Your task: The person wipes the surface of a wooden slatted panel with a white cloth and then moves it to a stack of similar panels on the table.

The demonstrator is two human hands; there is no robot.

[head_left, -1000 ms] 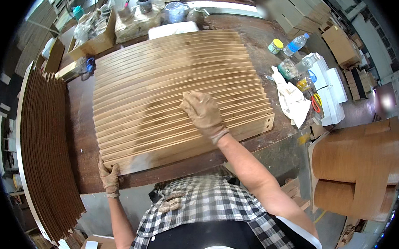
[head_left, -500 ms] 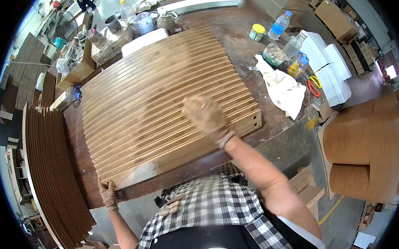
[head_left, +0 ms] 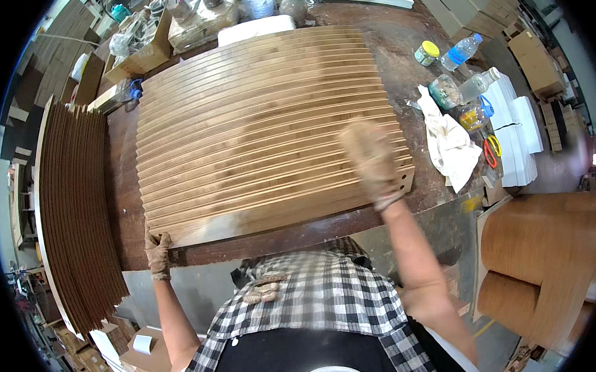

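Note:
A row of long wooden boards lies side by side on the dark worktable, stepped like slats. My left hand, in a tan work glove, closes on the near left corner of the nearest board. Over the right part of the boards is my right hand, gloved too and smeared by motion. Whether it holds anything under the palm cannot be made out. Two dark holes show in the nearest board's right end, beside my right wrist.
Right of the boards lie a white cloth, red-and-yellow scissors, a yellow-lidded jar and bottles. A tall stack of brown slats stands at the left. A cardboard box sits at the back left.
My right hand has moved right along the boards, toward their right end. My left hand stays at the near left corner. The whole view has shifted.

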